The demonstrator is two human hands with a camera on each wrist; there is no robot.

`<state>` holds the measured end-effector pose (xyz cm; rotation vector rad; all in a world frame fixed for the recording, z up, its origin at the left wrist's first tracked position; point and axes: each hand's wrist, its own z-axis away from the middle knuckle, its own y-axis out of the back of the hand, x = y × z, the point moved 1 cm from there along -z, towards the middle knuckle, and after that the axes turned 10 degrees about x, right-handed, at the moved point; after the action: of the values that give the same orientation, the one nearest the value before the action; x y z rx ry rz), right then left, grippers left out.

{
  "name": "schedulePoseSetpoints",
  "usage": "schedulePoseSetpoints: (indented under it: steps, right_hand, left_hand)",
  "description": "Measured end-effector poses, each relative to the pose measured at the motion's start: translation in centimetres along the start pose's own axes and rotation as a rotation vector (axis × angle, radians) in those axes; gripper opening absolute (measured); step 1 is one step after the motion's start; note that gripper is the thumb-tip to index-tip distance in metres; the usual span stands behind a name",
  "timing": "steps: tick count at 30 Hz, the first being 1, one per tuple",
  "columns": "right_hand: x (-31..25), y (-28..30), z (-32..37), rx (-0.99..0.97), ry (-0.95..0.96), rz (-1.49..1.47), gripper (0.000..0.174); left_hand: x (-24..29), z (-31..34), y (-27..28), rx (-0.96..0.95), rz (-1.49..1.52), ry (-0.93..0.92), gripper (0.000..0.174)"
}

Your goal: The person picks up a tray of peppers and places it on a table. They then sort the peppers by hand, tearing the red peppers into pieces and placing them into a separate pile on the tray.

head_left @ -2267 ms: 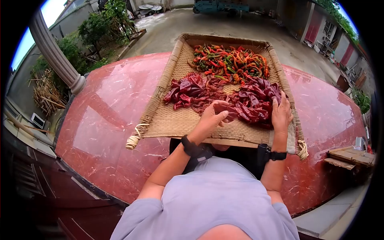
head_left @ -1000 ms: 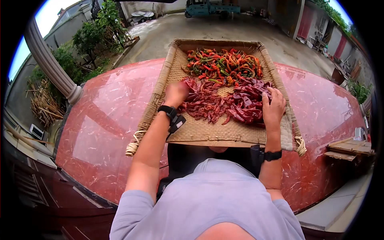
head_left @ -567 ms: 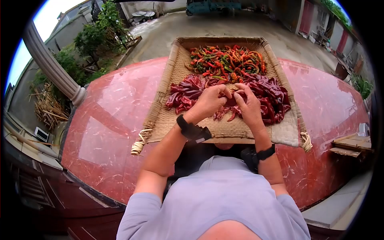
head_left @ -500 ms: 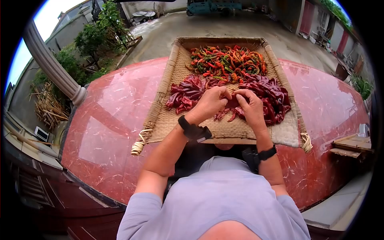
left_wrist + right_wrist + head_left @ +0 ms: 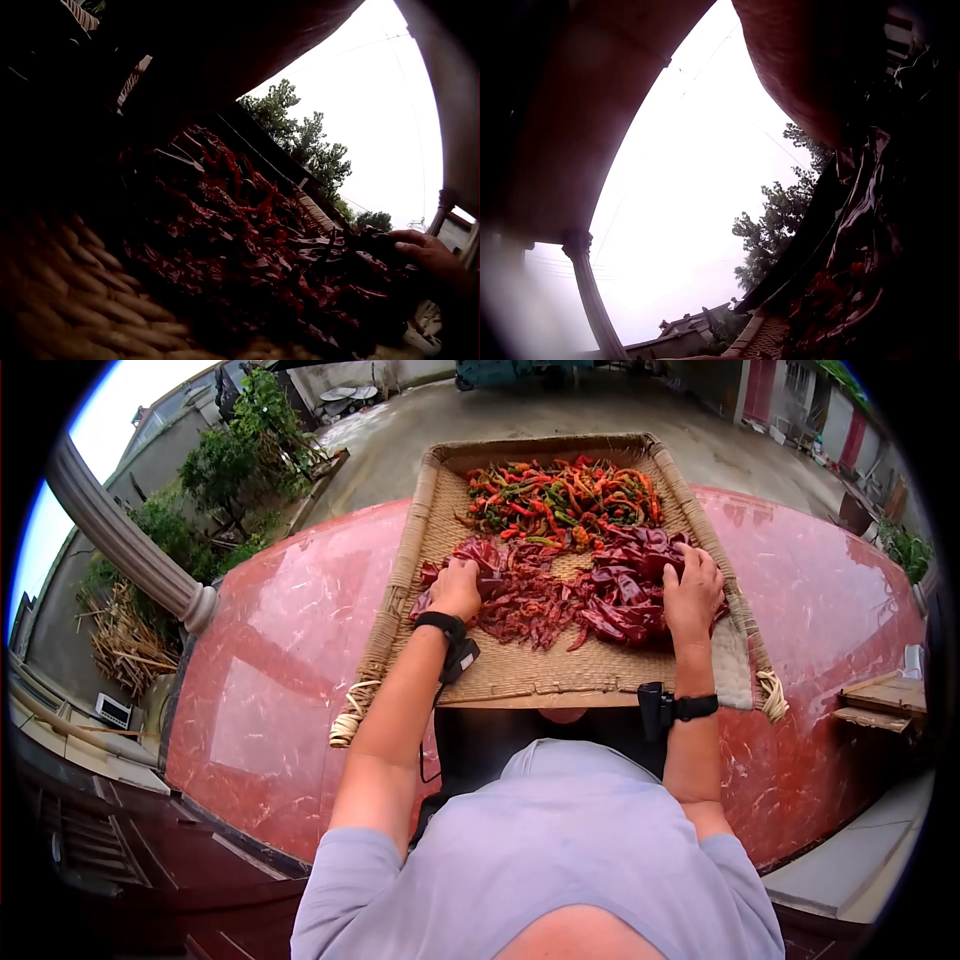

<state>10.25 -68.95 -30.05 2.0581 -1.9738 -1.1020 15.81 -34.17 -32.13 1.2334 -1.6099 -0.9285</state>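
A woven tray [image 5: 520, 682] holds dark red dried peppers in a left pile [image 5: 490, 558] and a right pile [image 5: 625, 595], with small shrivelled red pieces [image 5: 530, 605] between them. My left hand [image 5: 456, 592] is at the left pile's near edge, knuckles up; its fingertips are hidden, so a grip cannot be made out. On the right pile's outer side rests my right hand [image 5: 694, 598], fingers loosely bent and spread. The left wrist view shows that right hand [image 5: 435, 261] against dark peppers [image 5: 367, 244]. Deep shadow covers much of both wrist views.
Thin red, orange and green chillies [image 5: 560, 500] fill the tray's far end. Under the tray is a red marbled surface [image 5: 265, 700]. A fluted column [image 5: 130, 545] rises at the left, and wooden boards [image 5: 885, 698] lie at the right edge.
My hands have parted from the middle of the tray, where their fingertips were close together around a dark red pepper. The left moved to the left pile, the right to the right pile.
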Motion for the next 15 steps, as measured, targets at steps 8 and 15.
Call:
schedulePoseSetpoints:
  steps: [8,15]
  right_hand:
    - [-2.8,3.0,-0.4,0.189,0.051,-0.235,0.031]
    - [-9.3,2.4,3.8,-0.626,-0.169,-1.048,0.059]
  left_hand:
    - [2.1,0.6,3.9,0.099,0.072,-0.061,0.020]
    - [7.8,1.8,7.1,-0.176,1.034,-0.012,0.029]
